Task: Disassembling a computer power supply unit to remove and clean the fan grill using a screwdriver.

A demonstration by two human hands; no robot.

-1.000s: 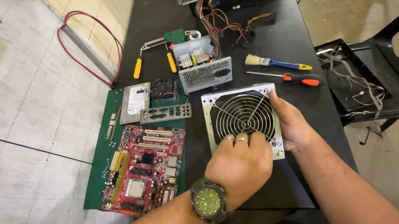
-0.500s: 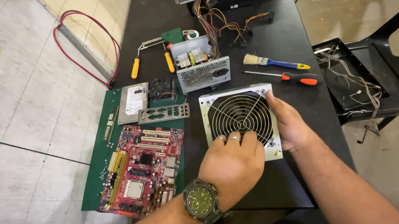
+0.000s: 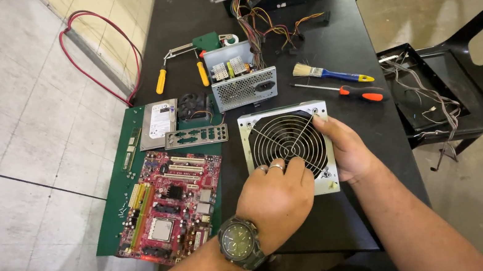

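While the head view shows the left hand (image 3: 275, 196) pressed fingers-curled on the near edge of the fan cover (image 3: 287, 145) and the right hand (image 3: 346, 148) clasping its right side, both grips look closed on it. Risk: fingertips slipping through the wire grille (image 3: 284, 139), or the cover sliding into the screwdriver (image 3: 344, 90) just beyond the right hand.

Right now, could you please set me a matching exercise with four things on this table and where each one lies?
1 fan cover
2 motherboard
3 brush
4 pliers

a on the green mat
b beside the red-handled screwdriver
c under both hands, left hand and right hand
d far left side of the table, yellow handles

Pairs: 1-c, 2-a, 3-b, 4-d
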